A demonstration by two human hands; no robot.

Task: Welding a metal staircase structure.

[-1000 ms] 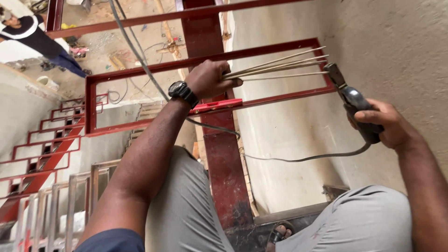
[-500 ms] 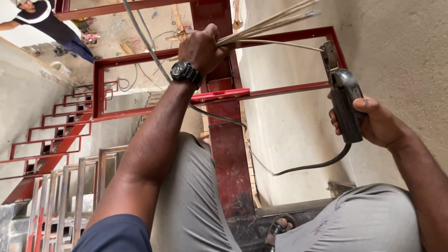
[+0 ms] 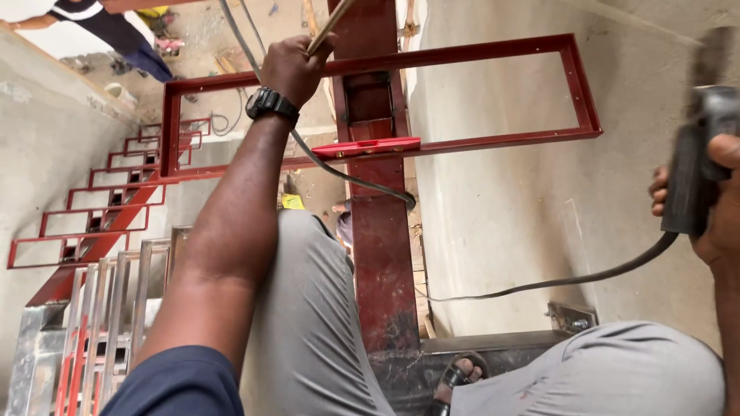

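My left hand (image 3: 291, 68) is raised in front of the red steel stair frame (image 3: 493, 52) and is closed around thin welding rods (image 3: 330, 25) that point up out of the picture. A black watch sits on that wrist. My right hand (image 3: 713, 202) at the right edge grips a black welding electrode holder (image 3: 688, 173), held upright; its top is blurred. The holder's black cable (image 3: 555, 283) sags leftward toward the red central beam (image 3: 381, 254). A red spirit level (image 3: 367, 146) lies across the frame's near bar. I sit astride the beam in grey trousers.
More red step frames (image 3: 116, 202) descend at left beside a concrete wall (image 3: 46, 139). A bare metal railing (image 3: 100, 308) stands at bottom left. Another person (image 3: 100, 23) works far below at top left. A grey wall (image 3: 524, 200) is close on the right. My sandalled foot (image 3: 460, 375) rests below.
My left hand has lifted the rods from level to pointing steeply upward. My right hand has swung the electrode holder out to the right edge and upright.
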